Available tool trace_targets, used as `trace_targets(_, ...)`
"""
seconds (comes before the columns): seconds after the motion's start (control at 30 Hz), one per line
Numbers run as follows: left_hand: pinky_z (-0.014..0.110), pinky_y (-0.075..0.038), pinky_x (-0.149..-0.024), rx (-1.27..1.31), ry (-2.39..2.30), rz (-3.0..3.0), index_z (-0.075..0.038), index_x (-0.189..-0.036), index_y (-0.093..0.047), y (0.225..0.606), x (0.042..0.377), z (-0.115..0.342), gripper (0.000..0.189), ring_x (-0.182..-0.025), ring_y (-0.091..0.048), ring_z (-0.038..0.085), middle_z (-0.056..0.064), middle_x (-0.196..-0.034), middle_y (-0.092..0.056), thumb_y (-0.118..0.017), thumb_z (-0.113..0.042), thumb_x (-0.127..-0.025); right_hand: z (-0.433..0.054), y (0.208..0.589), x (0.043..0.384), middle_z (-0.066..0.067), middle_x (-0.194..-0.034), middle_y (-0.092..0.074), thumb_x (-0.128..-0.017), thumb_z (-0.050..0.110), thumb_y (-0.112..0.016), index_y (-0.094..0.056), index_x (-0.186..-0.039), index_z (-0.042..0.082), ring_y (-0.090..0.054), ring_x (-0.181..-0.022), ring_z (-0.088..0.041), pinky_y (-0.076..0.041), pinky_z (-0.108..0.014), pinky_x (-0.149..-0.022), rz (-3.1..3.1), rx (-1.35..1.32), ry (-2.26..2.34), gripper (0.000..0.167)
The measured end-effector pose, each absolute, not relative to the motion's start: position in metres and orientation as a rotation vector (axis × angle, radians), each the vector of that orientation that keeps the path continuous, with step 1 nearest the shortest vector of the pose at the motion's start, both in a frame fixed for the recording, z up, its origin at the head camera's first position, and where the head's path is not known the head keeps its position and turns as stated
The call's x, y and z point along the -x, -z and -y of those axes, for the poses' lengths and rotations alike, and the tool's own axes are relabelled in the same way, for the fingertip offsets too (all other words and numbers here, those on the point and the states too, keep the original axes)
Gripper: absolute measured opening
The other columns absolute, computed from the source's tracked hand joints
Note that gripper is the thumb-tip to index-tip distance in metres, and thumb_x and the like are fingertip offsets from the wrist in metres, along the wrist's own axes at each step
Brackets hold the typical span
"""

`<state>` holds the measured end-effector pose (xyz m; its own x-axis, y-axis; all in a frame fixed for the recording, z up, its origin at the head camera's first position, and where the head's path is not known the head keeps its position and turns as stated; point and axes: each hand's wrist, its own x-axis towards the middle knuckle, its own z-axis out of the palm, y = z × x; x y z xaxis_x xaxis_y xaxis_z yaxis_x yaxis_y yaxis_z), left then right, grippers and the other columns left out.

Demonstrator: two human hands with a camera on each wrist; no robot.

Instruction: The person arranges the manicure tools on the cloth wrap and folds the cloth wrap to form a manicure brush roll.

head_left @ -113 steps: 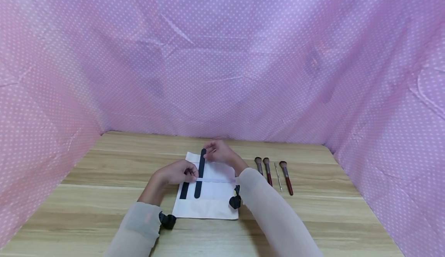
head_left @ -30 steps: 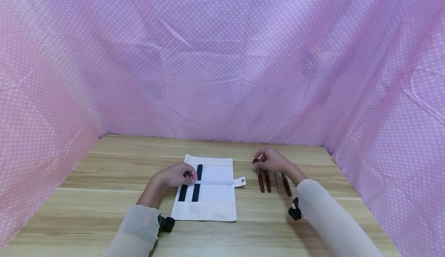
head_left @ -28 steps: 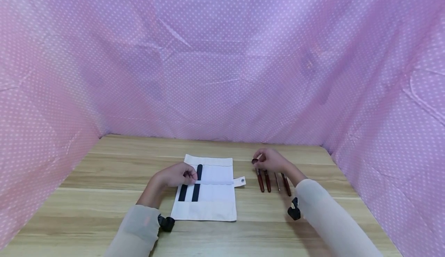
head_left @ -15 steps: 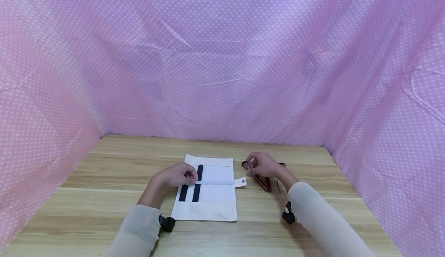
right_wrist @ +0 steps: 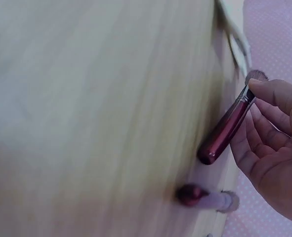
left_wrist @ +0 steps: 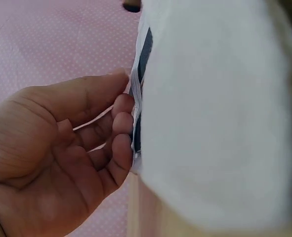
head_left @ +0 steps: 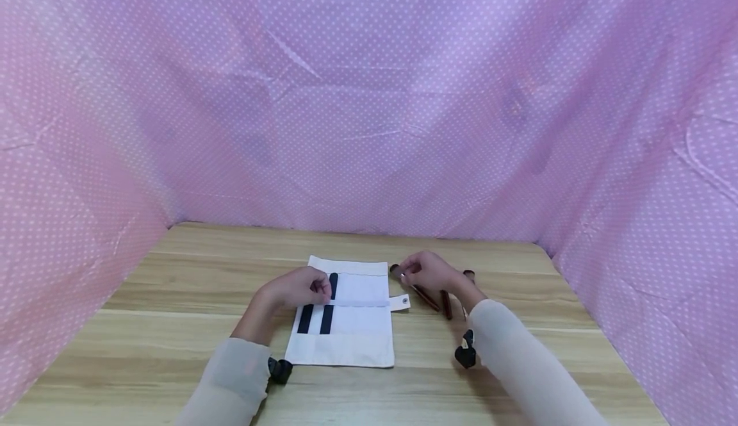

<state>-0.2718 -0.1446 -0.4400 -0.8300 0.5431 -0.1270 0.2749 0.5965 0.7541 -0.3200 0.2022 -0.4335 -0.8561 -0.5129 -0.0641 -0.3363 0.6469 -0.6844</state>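
Wooden table, brush pinched by right hand, near bristles; left hand pinching elastic band

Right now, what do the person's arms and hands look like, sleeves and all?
The left sleeve and right sleeve are pale beige, greyer towards the cuffs. Each wrist bears a small black device, one left, one right. The left hand and right hand are bare; no gloves or rings show.

Red-handled brush, white-dotted pink cloth
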Motion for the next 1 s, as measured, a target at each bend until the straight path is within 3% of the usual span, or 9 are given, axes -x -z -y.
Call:
trace_targets(0.23,0.030,-0.048,-0.072,-0.779,-1.036,-2.521,-0.009,-0.095,-0.069,0.436,0.275,0.134,0.003,-0.078,-0.056,0.014,-0.003,-0.084,-0.062,-0.072,-0.011,-0.096,-0.188,0.421,0.323,-0.001,-0.103,-0.070,-0.097,0.014,-0.068,-0.072,-0.121,0.005,-0.063,-0.096,-0.016,-0.052,-0.034,-0.087,-2.607,0.634,1.064,0.025)
trace_targets(0.43,0.029,-0.047,-0.074,-0.822,-0.988,-2.529,-0.007,-0.098,-0.073,0.437,0.275,0.127,0.005,-0.079,-0.056,0.012,-0.006,-0.083,-0.063,-0.072,-0.012,-0.096,-0.170,0.408,0.326,-0.004,-0.102,-0.068,-0.098,0.011,-0.066,-0.069,-0.126,0.003,-0.060,-0.093,-0.018,-0.051,-0.032,-0.080,-2.572,0.643,1.178,0.029)
trace_targets(0.63,0.030,-0.047,-0.074,-0.809,-0.970,-2.529,-0.010,-0.094,-0.074,0.440,0.276,0.125,0.004,-0.078,-0.055,0.012,-0.005,-0.082,-0.062,-0.072,-0.007,-0.095,-0.150,0.395,0.331,-0.006,-0.105,-0.067,-0.099,0.014,-0.067,-0.064,-0.134,0.002,-0.061,-0.093,-0.017,-0.054,-0.034,-0.080,-2.564,0.665,1.271,0.037)
trace_targets(0.83,0.031,-0.047,-0.073,-0.807,-0.958,-2.534,-0.014,-0.089,-0.072,0.442,0.279,0.124,0.010,-0.077,-0.055,0.013,-0.005,-0.081,-0.062,-0.072,-0.007,-0.095,-0.124,0.389,0.331,-0.009,-0.109,-0.069,-0.098,0.012,-0.068,-0.065,-0.130,0.002,-0.065,-0.097,-0.019,-0.056,-0.037,-0.086,-2.543,0.645,1.466,0.033)
trace_targets(1.0,0.032,-0.046,-0.073,-0.783,-0.950,-2.535,-0.015,-0.087,-0.070,0.443,0.279,0.124,0.011,-0.078,-0.054,0.013,-0.004,-0.081,-0.061,-0.071,-0.007,-0.095,-0.101,0.393,0.332,-0.010,-0.112,-0.069,-0.097,0.009,-0.069,-0.064,-0.132,0.004,-0.067,-0.098,-0.021,-0.057,-0.033,-0.084,-2.485,0.612,1.666,0.036)
